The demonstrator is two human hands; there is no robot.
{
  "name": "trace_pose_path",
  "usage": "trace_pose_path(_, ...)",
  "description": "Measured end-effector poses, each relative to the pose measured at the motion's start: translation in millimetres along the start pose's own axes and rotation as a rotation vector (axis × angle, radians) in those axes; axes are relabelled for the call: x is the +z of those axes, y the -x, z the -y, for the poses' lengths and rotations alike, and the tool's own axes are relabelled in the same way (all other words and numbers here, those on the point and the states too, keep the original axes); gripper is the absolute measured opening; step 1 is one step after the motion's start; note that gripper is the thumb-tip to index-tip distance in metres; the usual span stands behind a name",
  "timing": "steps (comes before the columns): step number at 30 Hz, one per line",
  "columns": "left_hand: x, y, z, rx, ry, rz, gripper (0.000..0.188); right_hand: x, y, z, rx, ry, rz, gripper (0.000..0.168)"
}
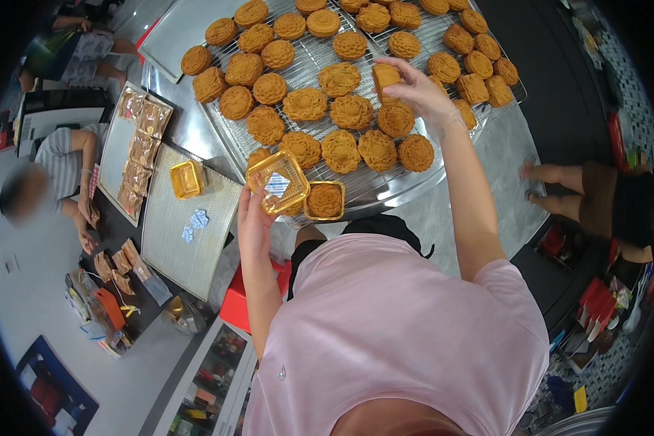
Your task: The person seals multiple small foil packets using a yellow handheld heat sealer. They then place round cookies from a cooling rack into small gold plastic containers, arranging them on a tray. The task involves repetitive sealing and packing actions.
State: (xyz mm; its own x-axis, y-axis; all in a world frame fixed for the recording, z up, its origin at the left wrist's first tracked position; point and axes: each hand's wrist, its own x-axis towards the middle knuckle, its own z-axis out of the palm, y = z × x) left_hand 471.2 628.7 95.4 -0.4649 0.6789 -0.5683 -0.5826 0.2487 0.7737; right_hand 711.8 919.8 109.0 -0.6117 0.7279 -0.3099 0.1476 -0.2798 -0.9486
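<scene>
Between the thumb and fingers of my right hand (422,92) a mooncake (386,83) is held on edge, above the wire cooling racks (310,60). My left hand (255,218) grips a gold-rimmed plastic tray (278,182) with a small blue-and-white packet (277,184) in it. Just right of that tray, a second gold tray (325,218) holds a mooncake (325,200). Many round, square and flower-shaped mooncakes (339,151) lie across the racks, some with gaps between them.
To the left, a perforated metal tray (196,261) bears a gold plastic tray (187,180) and blue-and-white packets (199,219). Beyond it, a metal tray (111,163) holds wrapped mooncakes (143,148). A person (65,152) handles a packet there. A red stool (234,300) stands below.
</scene>
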Motion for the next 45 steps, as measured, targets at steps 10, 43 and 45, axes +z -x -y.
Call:
trace_pose_path(10,46.3,2.3,-12.8,0.0,-0.016,0.131,0.044,43.4,51.3,12.5,0.342,-1.216,0.131,0.061)
trace_pose_path(43,67.1,63.4,-12.4,-0.075,-0.157,0.367,0.039,70.4,102.5,28.4,-0.451,-0.465,0.731,0.109)
trace_pose_path(45,62.9,61.7,-7.3,-0.017,-0.178,0.342,0.039,84.9,109.2,43.8,-0.452,-0.102,0.587,0.102)
